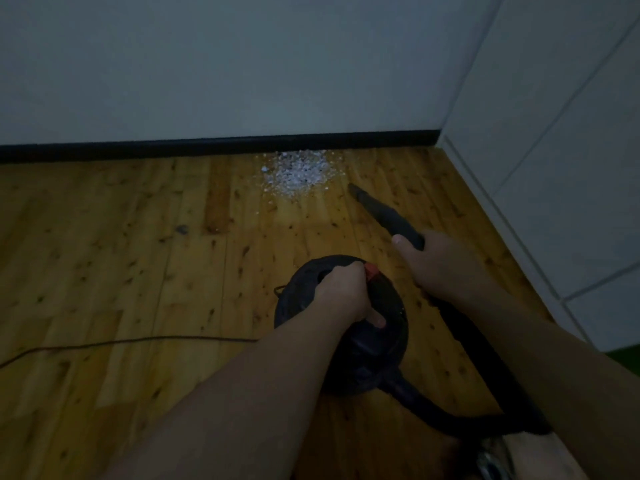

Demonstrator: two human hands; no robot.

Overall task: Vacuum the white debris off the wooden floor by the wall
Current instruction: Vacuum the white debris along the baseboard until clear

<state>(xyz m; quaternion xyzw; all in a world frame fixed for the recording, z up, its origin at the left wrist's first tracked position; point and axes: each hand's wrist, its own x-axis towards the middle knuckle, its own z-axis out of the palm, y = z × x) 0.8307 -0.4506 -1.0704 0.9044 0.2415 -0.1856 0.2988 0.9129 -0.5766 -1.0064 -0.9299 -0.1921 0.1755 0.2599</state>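
A pile of white debris (298,172) lies on the wooden floor (114,244) against the black skirting board (173,148). My right hand (438,263) is shut on the black vacuum nozzle (381,211), whose slanted tip points at the floor just right of the pile, a little apart from it. My left hand (346,294) is closed on top of the round black vacuum body (384,344), with a red switch (372,270) at its fingertips. A black hose (485,368) loops from the body to the nozzle.
A thin power cord (104,344) runs left across the floor. A white panelled wall (561,161) closes off the right side and meets the grey wall (242,64) at a corner. A small dark speck (181,230) lies on the floor to the left.
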